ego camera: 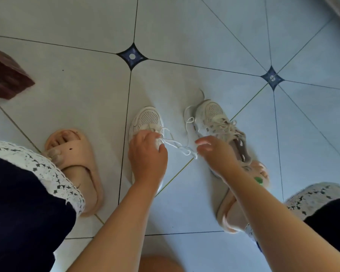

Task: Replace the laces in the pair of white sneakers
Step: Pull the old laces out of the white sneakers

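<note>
Two white sneakers stand on the pale tiled floor [185,46], between the feet of the person, with the toes pointing away. The left sneaker [145,118] is upright, and the left hand [145,152] lies on top of its middle part and covers it. The fingers [139,137] of this hand are bent down over the lacing area, and with the thumb they pinch the white lace [177,145] where it comes out of the shoe. From there the lace runs in loose, wavy strands through the air toward the right hand [216,152]. This hand hovers just beside the right sneaker [214,114], with its fingers half curled and a little apart. The end of the lace reaches the thumb side of the hand, but I cannot tell if the fingers really hold it. The right sneaker has beige laces threaded across its tongue, a loose white loop lies just beside its toe, and its heel is hidden behind the right forearm. Each foot wears a beige slipper [81,154]. A dark brown object [6,75] is at the left edge.
</note>
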Motion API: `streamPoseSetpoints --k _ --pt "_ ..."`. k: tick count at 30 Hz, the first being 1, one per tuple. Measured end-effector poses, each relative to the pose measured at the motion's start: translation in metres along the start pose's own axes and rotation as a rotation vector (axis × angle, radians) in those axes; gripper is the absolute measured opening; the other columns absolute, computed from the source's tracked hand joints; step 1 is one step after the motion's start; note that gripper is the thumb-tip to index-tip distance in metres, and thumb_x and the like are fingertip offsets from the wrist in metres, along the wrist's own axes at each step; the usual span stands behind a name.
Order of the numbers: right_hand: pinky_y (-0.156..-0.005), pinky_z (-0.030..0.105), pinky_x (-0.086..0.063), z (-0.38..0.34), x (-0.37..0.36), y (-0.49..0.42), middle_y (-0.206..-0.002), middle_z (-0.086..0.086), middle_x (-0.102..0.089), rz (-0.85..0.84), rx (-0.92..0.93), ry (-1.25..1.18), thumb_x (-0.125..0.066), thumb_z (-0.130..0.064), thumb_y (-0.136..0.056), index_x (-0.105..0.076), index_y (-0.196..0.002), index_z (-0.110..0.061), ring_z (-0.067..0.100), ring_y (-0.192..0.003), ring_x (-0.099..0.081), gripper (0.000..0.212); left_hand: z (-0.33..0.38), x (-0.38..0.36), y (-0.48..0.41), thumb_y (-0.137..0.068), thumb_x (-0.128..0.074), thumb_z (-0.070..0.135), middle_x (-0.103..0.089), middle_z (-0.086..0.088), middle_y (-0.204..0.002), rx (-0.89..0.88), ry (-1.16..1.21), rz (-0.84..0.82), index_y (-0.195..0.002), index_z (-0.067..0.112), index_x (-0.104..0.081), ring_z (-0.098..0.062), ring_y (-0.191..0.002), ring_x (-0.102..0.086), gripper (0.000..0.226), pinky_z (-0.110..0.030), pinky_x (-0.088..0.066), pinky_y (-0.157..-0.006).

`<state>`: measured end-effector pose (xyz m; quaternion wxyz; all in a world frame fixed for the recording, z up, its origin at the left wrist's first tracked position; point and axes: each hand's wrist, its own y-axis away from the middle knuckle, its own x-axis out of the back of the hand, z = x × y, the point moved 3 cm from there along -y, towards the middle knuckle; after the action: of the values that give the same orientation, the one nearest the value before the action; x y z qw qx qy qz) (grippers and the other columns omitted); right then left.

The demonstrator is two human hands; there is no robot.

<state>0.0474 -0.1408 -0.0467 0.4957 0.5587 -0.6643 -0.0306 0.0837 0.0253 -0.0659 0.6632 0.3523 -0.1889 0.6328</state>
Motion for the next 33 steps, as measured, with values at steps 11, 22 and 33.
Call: streamPoseSetpoints --k 11,22,33 --pt "-0.083 0.033 -0.041 0.085 0.066 0.008 -0.128 0.014 -0.051 0.296 -0.197 0.074 -0.053 -0.016 -0.086 -0.041 -0.135 -0.018 0.030 -0.109 -0.052 0.051 0.045 -0.030 0.047 -0.081 -0.056 0.008 -0.055 -0.001 -0.117 -0.258 -0.104 -0.252 -0.100 0.014 -0.064 -0.020 -0.114 -0.045 0.021 -0.031 -0.034 -0.092" --pt "-0.070 0.032 -0.047 0.094 0.010 0.032 -0.106 0.010 -0.062 0.116 -0.237 -0.013 -0.051 -0.005 -0.073 -0.048 -0.123 -0.020 0.029 -0.089 -0.060 0.052 0.053 -0.057 0.045 -0.089 -0.046 0.007 -0.057 0.000 -0.109 0.005 0.156 -0.381 -0.110 0.016 -0.057 -0.015 -0.095 -0.054 0.025 -0.016 -0.034 -0.074" --pt "-0.082 0.022 -0.039 0.084 0.005 0.049 -0.115 0.000 -0.064 -0.046 -0.130 -0.105 -0.057 -0.022 -0.086 -0.058 -0.116 -0.023 0.013 -0.102 -0.057 0.031 0.019 -0.049 0.049 -0.081 -0.060 -0.005 -0.067 0.001 -0.087 0.179 0.362 -0.489 -0.077 0.022 -0.066 -0.015 -0.084 -0.064 0.028 -0.024 -0.053 -0.075"
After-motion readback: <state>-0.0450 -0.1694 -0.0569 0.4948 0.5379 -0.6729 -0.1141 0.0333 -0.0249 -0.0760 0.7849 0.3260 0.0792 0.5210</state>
